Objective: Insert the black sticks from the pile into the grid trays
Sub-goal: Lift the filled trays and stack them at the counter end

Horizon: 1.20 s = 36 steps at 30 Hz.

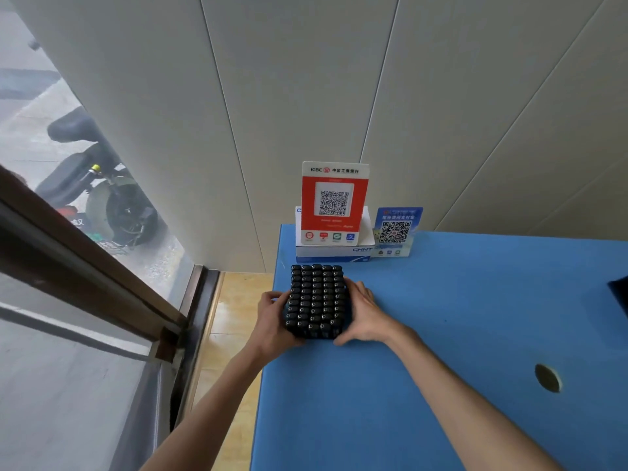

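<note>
Filled grid tray (316, 299) sits at the blue worktop's (458, 300) far-left corner, long axis running away from the person. Left hand (272, 321) and right hand (365, 314) each grip one long side, fingers curled against it, equally near. No loose pile visible.
</note>
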Tool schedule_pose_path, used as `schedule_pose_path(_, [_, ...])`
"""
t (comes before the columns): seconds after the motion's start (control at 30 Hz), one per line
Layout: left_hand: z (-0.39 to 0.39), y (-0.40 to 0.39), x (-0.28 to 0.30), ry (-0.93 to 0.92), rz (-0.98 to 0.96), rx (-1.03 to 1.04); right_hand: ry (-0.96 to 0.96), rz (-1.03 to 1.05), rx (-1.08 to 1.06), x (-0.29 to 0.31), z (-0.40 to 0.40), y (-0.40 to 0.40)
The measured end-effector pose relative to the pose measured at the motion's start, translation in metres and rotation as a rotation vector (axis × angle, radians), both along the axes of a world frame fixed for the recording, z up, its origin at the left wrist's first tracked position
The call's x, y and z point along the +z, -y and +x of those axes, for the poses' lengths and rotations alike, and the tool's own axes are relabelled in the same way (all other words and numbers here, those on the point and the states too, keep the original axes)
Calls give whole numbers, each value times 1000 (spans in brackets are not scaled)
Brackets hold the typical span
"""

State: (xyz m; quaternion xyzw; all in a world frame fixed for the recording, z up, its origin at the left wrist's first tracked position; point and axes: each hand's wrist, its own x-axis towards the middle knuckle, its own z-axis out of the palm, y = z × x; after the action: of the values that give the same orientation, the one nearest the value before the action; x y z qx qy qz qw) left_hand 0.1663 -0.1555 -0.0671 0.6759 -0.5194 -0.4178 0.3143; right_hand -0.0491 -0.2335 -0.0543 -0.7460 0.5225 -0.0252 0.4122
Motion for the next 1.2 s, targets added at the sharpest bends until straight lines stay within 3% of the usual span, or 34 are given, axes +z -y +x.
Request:
schedule_pose_path(0.4, [14, 8, -8, 110, -16, -34, -11, -87, -22, -1, 12, 6])
schedule_pose_path(1.2, [10, -4, -5, 265, -74, -81, -40, -72, -105, 3, 13, -28])
